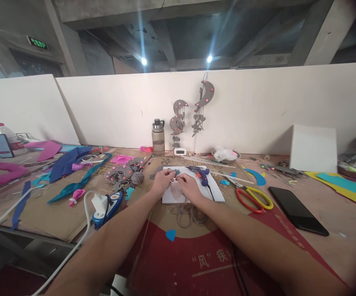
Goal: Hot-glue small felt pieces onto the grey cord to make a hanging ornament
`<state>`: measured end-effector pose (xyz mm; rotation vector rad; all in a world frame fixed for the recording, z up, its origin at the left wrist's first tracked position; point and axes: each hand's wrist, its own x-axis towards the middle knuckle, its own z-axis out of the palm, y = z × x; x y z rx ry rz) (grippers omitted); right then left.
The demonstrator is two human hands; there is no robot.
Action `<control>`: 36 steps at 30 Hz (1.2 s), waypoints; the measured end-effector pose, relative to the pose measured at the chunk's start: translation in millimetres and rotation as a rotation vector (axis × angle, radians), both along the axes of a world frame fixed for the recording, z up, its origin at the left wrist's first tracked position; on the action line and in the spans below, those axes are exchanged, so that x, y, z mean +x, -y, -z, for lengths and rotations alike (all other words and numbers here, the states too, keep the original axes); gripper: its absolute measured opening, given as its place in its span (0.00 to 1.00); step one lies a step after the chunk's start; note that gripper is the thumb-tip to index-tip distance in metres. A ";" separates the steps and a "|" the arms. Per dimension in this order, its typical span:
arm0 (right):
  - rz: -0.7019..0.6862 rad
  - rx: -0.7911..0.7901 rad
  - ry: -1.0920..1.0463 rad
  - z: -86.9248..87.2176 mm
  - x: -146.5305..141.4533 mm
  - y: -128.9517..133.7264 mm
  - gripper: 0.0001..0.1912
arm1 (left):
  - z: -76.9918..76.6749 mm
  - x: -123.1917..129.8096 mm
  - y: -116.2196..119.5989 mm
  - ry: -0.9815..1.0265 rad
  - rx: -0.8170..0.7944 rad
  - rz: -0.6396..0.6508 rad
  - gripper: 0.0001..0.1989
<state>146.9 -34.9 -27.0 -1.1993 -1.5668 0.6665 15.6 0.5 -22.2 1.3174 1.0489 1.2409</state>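
Note:
Over a white board [174,197] in the middle of the table, my left hand [163,181] and my right hand [189,186] nearly meet. Both have closed, pinching fingers around a small grey piece [177,172]; its details are too small to make out. A blue glue gun [203,176] lies on the board just right of my right hand. Loose grey yarn [190,216] hangs or lies below the board's front edge. Left of my left hand is a grey yarn heap with pink dots [125,173].
Red and yellow scissors [253,198] and a black phone [297,210] lie at the right. A blue power strip [108,209] sits at the left, near blue fabric [68,162]. A bottle [158,137] stands behind. Grey moon ornaments [207,93] hang on the white partition [110,111].

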 end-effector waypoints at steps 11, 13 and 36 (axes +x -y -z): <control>-0.017 -0.007 0.027 2.7 2.5 -2.2 0.13 | 0.1 -0.7 -1.1 -0.015 0.015 -0.026 0.16; -0.022 -0.009 0.027 2.0 2.4 -2.5 0.12 | -1.6 -0.3 0.6 -0.007 0.014 -0.026 0.16; -0.080 0.301 0.412 -23.8 0.9 19.9 0.09 | -7.2 -8.5 -4.3 0.231 0.001 -0.090 0.15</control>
